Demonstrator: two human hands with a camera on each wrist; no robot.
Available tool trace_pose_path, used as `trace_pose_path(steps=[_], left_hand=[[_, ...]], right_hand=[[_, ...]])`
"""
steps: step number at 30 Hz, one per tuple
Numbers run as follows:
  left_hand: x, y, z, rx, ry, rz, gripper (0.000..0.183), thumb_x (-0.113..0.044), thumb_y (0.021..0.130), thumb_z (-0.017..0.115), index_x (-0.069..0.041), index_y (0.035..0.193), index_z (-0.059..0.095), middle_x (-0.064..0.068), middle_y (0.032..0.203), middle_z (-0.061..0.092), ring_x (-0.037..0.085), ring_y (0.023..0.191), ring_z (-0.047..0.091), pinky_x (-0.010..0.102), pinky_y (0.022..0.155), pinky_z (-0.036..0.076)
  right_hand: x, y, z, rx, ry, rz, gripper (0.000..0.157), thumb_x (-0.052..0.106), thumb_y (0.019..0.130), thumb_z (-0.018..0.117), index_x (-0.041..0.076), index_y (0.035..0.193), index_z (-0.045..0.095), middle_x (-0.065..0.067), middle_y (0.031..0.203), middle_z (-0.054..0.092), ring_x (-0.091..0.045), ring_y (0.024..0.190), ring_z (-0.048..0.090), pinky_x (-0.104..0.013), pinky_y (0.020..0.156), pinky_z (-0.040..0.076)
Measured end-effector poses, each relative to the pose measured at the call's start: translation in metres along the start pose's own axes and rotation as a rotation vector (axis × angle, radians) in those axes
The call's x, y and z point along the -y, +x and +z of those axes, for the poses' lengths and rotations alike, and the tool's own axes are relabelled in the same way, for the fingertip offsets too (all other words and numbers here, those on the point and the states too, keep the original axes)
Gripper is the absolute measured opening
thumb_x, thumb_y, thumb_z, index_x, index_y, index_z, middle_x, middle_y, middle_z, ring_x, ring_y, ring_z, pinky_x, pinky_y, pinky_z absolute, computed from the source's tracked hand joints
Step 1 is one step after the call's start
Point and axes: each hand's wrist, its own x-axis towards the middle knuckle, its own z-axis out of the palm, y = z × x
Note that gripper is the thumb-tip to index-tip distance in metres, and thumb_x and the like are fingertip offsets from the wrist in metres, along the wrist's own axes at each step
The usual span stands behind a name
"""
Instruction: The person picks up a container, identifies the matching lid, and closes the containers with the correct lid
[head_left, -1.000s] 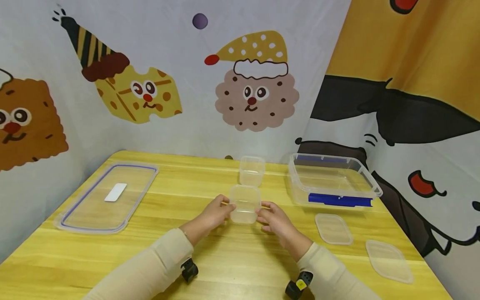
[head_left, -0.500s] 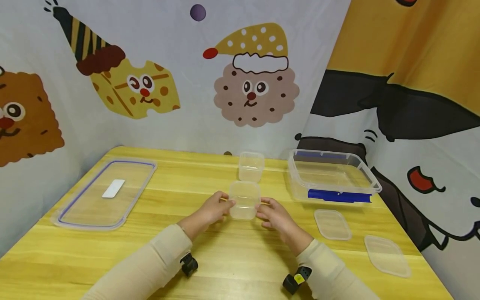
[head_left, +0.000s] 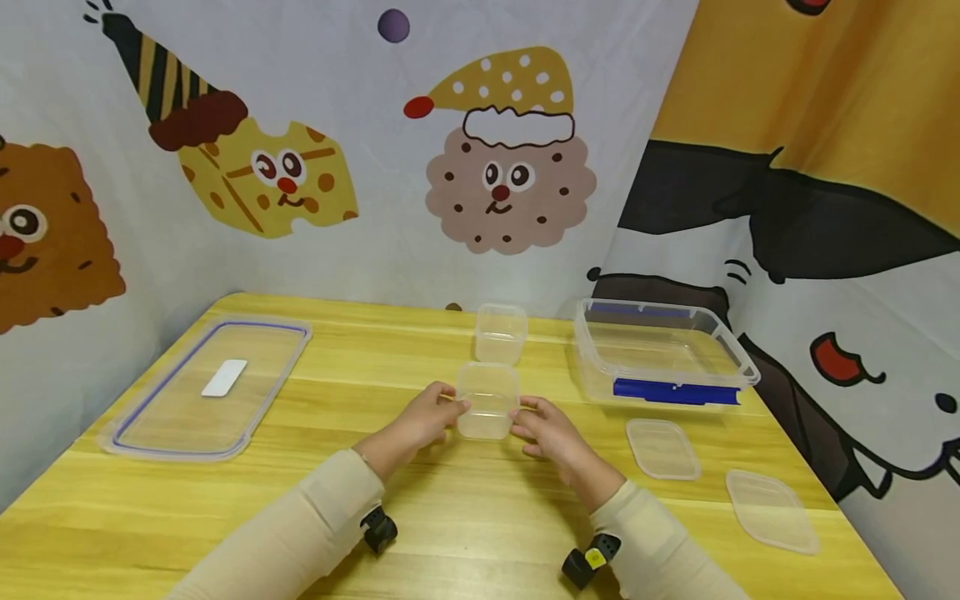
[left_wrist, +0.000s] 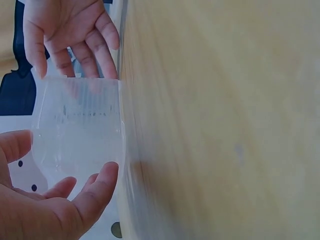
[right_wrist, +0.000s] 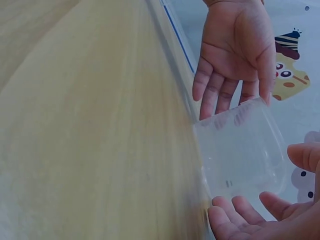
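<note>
A small clear plastic food container [head_left: 487, 402] sits on the wooden table between my two hands. My left hand [head_left: 422, 418] is at its left side, thumb tip against the wall near the rim and fingers loosely extended lower down. From the other side, my right hand [head_left: 553, 435] touches it in the same way, its fingers relaxed. In the left wrist view the container [left_wrist: 82, 125] stands with its base by the tabletop, both palms facing it. Neither hand wraps round it. Just behind it is a second small clear container [head_left: 502, 333].
A large clear box [head_left: 667, 354] with a blue clasp stands at the back right. Two small clear lids [head_left: 663, 450] lie in front of it. At the left lies a large lid [head_left: 202, 417] with a blue seal and a white label. A printed curtain [head_left: 390, 167] hangs behind.
The head view has tilted down and then shifted a little. Both hands and the container keep their places on the table.
</note>
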Motion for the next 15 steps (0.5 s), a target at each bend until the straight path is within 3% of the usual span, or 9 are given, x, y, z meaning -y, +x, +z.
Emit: trace_pose_path(steps=[8,15], left_hand=[[-0.002,-0.003,0.001,0.014,-0.004,-0.006,0.049,-0.024,0.101,0.051,0.003,0.139,0.036,0.026,0.13,0.049,0.035,0.111,0.054,0.048,0.087,0.05],[-0.002,-0.003,0.002,0.006,-0.004,0.001,0.05,-0.024,0.1,0.051,0.004,0.139,0.037,0.025,0.127,0.051,0.034,0.108,0.055,0.045,0.083,0.051]], right_hand=[[0.002,-0.006,-0.007,-0.019,-0.014,-0.069,0.051,0.018,0.098,0.052,-0.002,0.142,0.039,-0.027,0.138,0.048,-0.041,0.123,0.051,-0.053,0.094,0.048],[0.009,-0.013,-0.021,-0.049,-0.166,-0.147,0.054,0.018,0.097,0.057,0.002,0.145,0.038,-0.022,0.14,0.047,-0.04,0.127,0.047,-0.054,0.1,0.043]])
